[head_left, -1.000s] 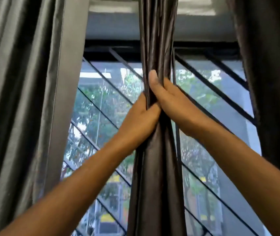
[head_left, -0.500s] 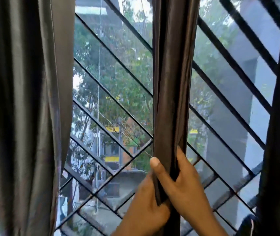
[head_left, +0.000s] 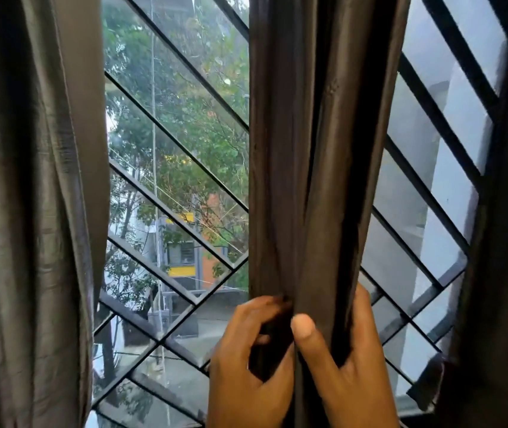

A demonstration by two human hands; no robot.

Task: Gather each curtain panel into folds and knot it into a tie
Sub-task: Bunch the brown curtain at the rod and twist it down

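A dark brown satin curtain panel (head_left: pixel 317 149) hangs in vertical folds down the middle of the window. My left hand (head_left: pixel 246 375) grips its left folds near the bottom of the view, fingers curled round the cloth. My right hand (head_left: pixel 348 378) holds the right side of the same bunch, thumb pressed across the front and fingers wrapped behind. The two hands sit side by side, touching through the fabric. The curtain below the hands is out of view.
A grey curtain panel (head_left: pixel 30 211) hangs loose at the left. Another dark panel (head_left: pixel 506 242) fills the right edge. Behind them is a window with a black diagonal grille (head_left: pixel 178 168), trees and buildings outside.
My hands have slid down the gathered panel from high on it to lower down, and my head has tilted down with them. The bunch looks wider and looser between my hands now.
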